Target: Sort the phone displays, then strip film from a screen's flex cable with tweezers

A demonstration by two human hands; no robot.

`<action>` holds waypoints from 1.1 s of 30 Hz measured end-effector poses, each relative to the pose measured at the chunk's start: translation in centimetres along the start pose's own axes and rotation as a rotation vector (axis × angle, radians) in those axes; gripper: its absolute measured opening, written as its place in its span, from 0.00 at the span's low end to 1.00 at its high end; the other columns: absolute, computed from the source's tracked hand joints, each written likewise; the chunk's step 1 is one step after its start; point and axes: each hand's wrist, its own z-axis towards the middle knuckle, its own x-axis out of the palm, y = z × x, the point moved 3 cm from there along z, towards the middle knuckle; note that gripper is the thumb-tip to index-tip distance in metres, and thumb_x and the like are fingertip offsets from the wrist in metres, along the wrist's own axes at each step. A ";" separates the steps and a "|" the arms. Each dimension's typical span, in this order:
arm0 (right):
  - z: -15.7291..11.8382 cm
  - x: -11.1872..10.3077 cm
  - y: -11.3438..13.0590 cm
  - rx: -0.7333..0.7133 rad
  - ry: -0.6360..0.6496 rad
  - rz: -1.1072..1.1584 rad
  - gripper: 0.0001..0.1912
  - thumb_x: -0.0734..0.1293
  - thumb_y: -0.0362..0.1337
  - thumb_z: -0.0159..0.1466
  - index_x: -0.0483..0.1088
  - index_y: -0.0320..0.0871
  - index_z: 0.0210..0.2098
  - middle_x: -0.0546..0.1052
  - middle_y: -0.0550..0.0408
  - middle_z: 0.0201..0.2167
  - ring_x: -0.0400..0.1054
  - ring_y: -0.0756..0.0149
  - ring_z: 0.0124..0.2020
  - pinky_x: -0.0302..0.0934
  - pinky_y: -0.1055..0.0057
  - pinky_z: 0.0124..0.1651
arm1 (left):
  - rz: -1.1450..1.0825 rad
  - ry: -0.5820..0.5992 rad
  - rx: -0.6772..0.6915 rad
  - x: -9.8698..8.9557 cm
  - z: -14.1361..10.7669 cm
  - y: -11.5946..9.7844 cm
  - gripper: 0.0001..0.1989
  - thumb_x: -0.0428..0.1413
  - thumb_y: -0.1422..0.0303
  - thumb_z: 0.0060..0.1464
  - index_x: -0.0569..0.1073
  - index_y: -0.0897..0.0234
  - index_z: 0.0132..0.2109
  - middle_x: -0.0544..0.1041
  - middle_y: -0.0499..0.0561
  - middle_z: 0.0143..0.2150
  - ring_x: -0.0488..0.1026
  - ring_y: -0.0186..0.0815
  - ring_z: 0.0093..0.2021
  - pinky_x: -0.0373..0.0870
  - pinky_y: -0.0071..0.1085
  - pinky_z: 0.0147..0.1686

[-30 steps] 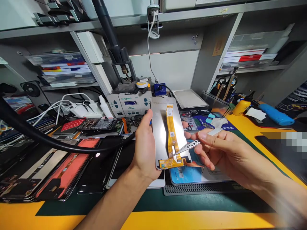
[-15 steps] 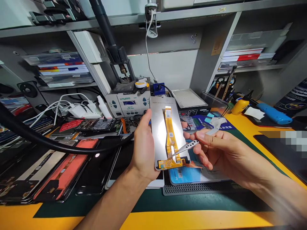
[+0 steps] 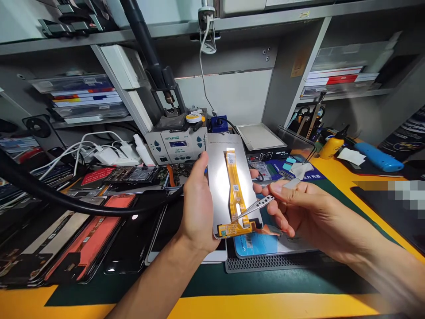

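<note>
My left hand is closed around a phone screen, its silvery back facing me and its lower end tilted toward me. Along that back runs an orange flex cable, which widens into a strip across the lower edge. Metal tweezers are pinched between the thumb and fingers of my right hand. Their tips lie over the lower part of the cable; whether they touch it I cannot tell. Below the screen, a blue and clear package shows partly on the bench.
Several phone screens and frames, such as a red one, lie at left. A thick black hose crosses in front of them. Behind stand a soldering station and a flat heating plate. A yellow bottle is at right.
The tweezer tips have shifted slightly down and left along the lower cable. Both hands keep their hold, and the view has moved a little.
</note>
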 end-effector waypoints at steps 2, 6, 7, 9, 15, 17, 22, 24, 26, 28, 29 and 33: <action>0.0 0.0 0.0 -0.006 0.004 -0.011 0.16 0.73 0.43 0.62 0.81 0.33 0.34 0.76 0.56 0.18 0.64 0.76 0.16 0.69 0.76 0.31 | 0.016 0.009 0.001 0.0 -0.1 -0.1 0.41 0.33 0.47 0.63 0.69 0.80 0.60 0.80 0.63 0.30 0.78 0.54 0.25 0.74 0.46 0.19; -0.1 0.1 0.1 -0.040 0.006 -0.014 0.15 0.74 0.45 0.61 0.80 0.37 0.33 0.76 0.55 0.17 0.66 0.75 0.17 0.65 0.78 0.27 | 0.025 0.044 -0.008 0.2 -0.4 -0.3 0.40 0.32 0.46 0.63 0.69 0.75 0.61 0.80 0.63 0.31 0.79 0.54 0.27 0.74 0.44 0.20; -0.1 0.1 0.1 -0.055 0.002 -0.012 0.14 0.74 0.44 0.61 0.80 0.37 0.34 0.76 0.55 0.18 0.67 0.74 0.17 0.65 0.79 0.26 | 0.032 0.038 -0.016 0.3 -0.5 -0.3 0.40 0.32 0.46 0.63 0.69 0.74 0.61 0.80 0.63 0.31 0.79 0.54 0.27 0.75 0.45 0.20; -0.2 0.1 0.3 -0.086 -0.002 -0.014 0.13 0.74 0.43 0.61 0.81 0.38 0.38 0.78 0.55 0.19 0.69 0.73 0.18 0.66 0.78 0.26 | 0.044 0.022 -0.030 0.3 -0.6 -0.3 0.40 0.31 0.46 0.63 0.69 0.72 0.62 0.80 0.63 0.30 0.79 0.54 0.27 0.75 0.46 0.20; -0.6 -0.1 0.7 -0.159 -0.064 -0.034 0.09 0.74 0.41 0.61 0.80 0.41 0.31 0.79 0.54 0.20 0.71 0.71 0.18 0.67 0.78 0.24 | 0.035 0.015 0.019 0.5 -0.5 -0.5 0.39 0.31 0.47 0.64 0.68 0.70 0.63 0.80 0.60 0.31 0.79 0.52 0.28 0.76 0.47 0.26; -0.7 -0.3 0.8 -0.188 -0.081 -0.014 0.08 0.74 0.41 0.61 0.80 0.41 0.30 0.79 0.54 0.19 0.71 0.71 0.17 0.67 0.79 0.23 | 0.007 -0.023 0.032 0.4 -0.5 -0.6 0.39 0.32 0.47 0.64 0.70 0.72 0.61 0.80 0.60 0.32 0.78 0.50 0.28 0.76 0.45 0.29; -1.0 -0.2 0.7 -0.209 -0.044 -0.035 0.08 0.74 0.41 0.61 0.79 0.44 0.30 0.80 0.54 0.19 0.73 0.70 0.17 0.67 0.81 0.21 | -0.011 -0.048 0.033 0.3 -0.5 -0.4 0.38 0.33 0.46 0.64 0.75 0.72 0.52 0.80 0.59 0.32 0.77 0.45 0.28 0.76 0.40 0.32; -1.1 0.0 0.4 -0.201 -0.026 -0.057 0.07 0.74 0.41 0.61 0.79 0.46 0.30 0.81 0.55 0.21 0.74 0.69 0.18 0.68 0.80 0.22 | -0.008 -0.020 0.035 0.2 -0.4 -0.3 0.38 0.34 0.46 0.63 0.77 0.72 0.49 0.80 0.59 0.31 0.77 0.45 0.29 0.76 0.39 0.32; -1.1 0.1 0.1 -0.211 -0.029 -0.081 0.06 0.75 0.42 0.60 0.80 0.47 0.30 0.82 0.56 0.22 0.76 0.67 0.19 0.69 0.78 0.22 | 0.001 0.009 0.029 0.0 -0.3 -0.2 0.39 0.34 0.45 0.63 0.78 0.72 0.45 0.79 0.59 0.29 0.77 0.44 0.28 0.76 0.39 0.32; -1.3 0.2 0.0 -0.231 -0.047 -0.112 0.07 0.76 0.43 0.59 0.80 0.48 0.30 0.82 0.56 0.22 0.75 0.66 0.19 0.69 0.76 0.21 | 0.018 0.021 0.023 -0.1 -0.3 -0.2 0.39 0.34 0.44 0.62 0.78 0.72 0.43 0.79 0.59 0.29 0.77 0.44 0.27 0.75 0.39 0.31; -1.3 0.3 0.0 -0.238 -0.054 -0.128 0.07 0.76 0.44 0.59 0.79 0.49 0.29 0.82 0.56 0.22 0.75 0.65 0.19 0.68 0.75 0.21 | 0.022 0.018 0.025 -0.1 -0.2 -0.2 0.39 0.34 0.44 0.62 0.78 0.72 0.43 0.79 0.59 0.29 0.77 0.44 0.27 0.75 0.39 0.30; -1.5 0.3 0.0 -0.233 -0.053 -0.198 0.07 0.75 0.44 0.60 0.79 0.48 0.30 0.82 0.54 0.23 0.75 0.62 0.21 0.69 0.71 0.23 | 0.030 -0.006 0.041 0.0 -0.2 -0.3 0.38 0.33 0.45 0.63 0.77 0.71 0.47 0.80 0.59 0.31 0.77 0.46 0.29 0.75 0.39 0.28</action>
